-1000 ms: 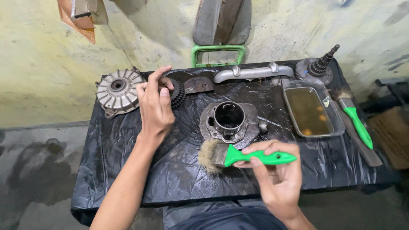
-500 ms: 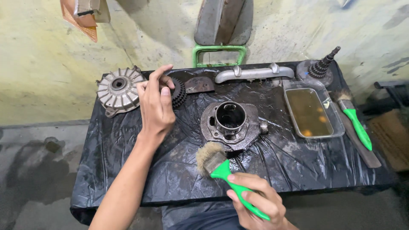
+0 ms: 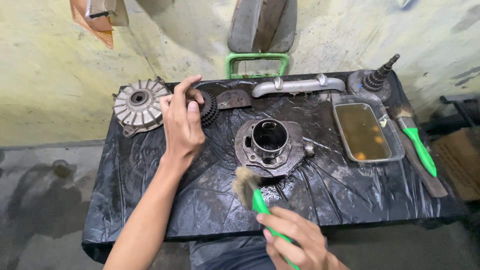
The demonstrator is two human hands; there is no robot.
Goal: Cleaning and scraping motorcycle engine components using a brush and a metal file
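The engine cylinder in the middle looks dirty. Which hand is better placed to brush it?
Probably the right hand: it holds the green-handled brush, bristles beside the engine cylinder. The left hand is over at the gear.

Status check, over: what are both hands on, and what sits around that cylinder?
Left hand on the dark gear. Right hand grips the green-handled brush, bristles at the cylinder. Liquid tray and second brush to its right.

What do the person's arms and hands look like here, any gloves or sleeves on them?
Both hands are bare: no gloves on the left hand or the right hand. The left forearm is uncovered as far as the picture's edge, with no sleeve, watch or band visible. No rings show. The right arm is mostly out of view.
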